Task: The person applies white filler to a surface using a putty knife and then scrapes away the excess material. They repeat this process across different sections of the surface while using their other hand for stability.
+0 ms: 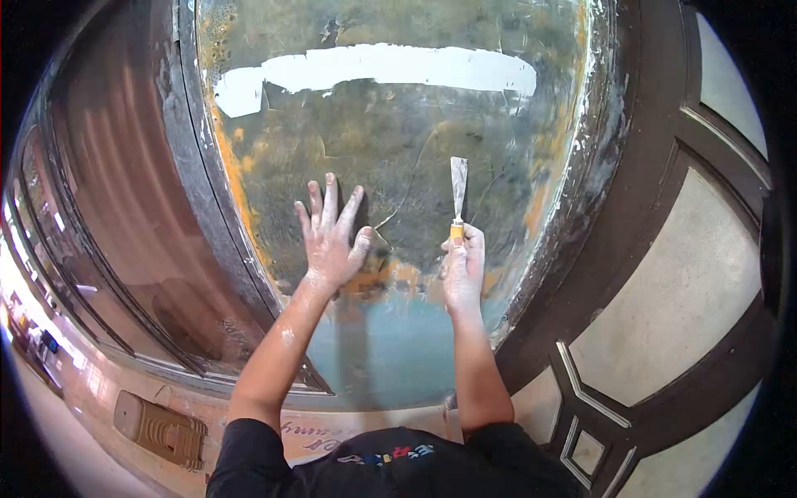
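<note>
My left hand [330, 241] lies against the wall panel with its fingers spread, dusted with white powder. To its right, my right hand [463, 264] is closed around the yellow handle of a putty knife [459, 187], whose blade points upward near the panel. The wall panel [374, 149] is dark olive-grey and patchy, with orange areas along its edges and pale blue-green paint lower down. Above both hands, a broad band of white putty [390, 68] runs across it. White dust also coats my right fingers.
Brown-framed glass [124, 183] stands on the left. A dark wooden door with pale panels [677, 282] is on the right. A brown plastic object [159, 427] rests on the floor at lower left, and a printed sheet [332, 432] lies below the wall.
</note>
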Available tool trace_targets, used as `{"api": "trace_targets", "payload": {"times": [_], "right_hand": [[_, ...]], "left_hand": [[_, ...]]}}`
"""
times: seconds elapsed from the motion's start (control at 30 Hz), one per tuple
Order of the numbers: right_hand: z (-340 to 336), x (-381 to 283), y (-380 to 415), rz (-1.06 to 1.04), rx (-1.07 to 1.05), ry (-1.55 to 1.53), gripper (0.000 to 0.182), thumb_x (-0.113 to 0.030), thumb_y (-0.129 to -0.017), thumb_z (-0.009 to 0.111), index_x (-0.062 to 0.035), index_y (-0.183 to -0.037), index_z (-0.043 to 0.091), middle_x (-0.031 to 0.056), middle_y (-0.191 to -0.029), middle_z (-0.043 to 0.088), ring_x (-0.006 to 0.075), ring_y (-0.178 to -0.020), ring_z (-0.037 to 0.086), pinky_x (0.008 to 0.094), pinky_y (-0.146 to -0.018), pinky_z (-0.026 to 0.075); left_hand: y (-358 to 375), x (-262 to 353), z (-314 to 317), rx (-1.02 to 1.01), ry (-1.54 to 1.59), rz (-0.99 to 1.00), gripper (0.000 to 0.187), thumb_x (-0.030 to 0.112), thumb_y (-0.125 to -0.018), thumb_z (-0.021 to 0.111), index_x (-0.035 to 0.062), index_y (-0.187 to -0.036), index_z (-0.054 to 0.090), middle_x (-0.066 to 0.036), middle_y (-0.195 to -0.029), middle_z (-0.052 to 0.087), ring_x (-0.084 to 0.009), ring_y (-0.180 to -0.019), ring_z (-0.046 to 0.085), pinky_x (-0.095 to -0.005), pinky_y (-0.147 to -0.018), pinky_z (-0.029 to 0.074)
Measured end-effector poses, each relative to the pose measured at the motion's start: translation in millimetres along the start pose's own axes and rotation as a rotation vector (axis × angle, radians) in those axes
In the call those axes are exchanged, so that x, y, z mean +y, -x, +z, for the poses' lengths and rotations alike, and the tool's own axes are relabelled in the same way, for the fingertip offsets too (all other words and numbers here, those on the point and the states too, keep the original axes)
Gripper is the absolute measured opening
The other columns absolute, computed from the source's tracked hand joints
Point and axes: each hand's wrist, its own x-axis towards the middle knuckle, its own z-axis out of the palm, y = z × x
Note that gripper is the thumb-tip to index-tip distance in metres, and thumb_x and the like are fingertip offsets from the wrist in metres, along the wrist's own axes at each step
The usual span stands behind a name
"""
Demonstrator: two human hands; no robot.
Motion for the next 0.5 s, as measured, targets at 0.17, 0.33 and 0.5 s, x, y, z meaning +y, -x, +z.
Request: {"api": "trace_targets", "payload": {"times": [0.17,0.33,0.5], "right_hand": [[10,-17,14,0.083,-0.18,-0.157,0.048,-0.046,-0.109,0.039,-0.0065,-0.134,0.048,-0.0013,-0.089,0.054,0.0027,-0.068,0.041,0.0187,-0.06,0.036],[17,-11,26,-0.008,-0.175,0.007,0.046,-0.041,-0.111,0.033,-0.0025,-0.113,0.059,0.0067,-0.09,0.061,0.0138,-0.077,0.056,0.0309,-0.071,0.047],[21,-41,32,0.031,-0.302,0.205,0.039,-0.032,-0.109,0.041,-0.0007,-0.097,0.06,0.0154,-0.087,0.064,0.0293,-0.081,0.064,0.0428,-0.075,0.049]], "left_hand": [[-12,58,-32,-0.151,0.363,0.074,0.059,0.033,-0.093,0.061,0.0086,-0.145,0.052,-0.022,-0.145,0.052,-0.043,-0.139,0.043,-0.0552,-0.115,0.031],[13,96,-35,-0.408,0.862,-0.153,0.062,0.031,-0.103,0.052,-0.0063,-0.15,0.037,-0.029,-0.135,0.057,-0.0414,-0.125,0.057,-0.0429,-0.107,0.042],[45,106,-17,-0.223,0.978,-0.394,0.05,0.023,-0.105,0.048,-0.0047,-0.146,0.043,-0.023,-0.132,0.061,-0.0296,-0.122,0.059,-0.0364,-0.106,0.042]]}}
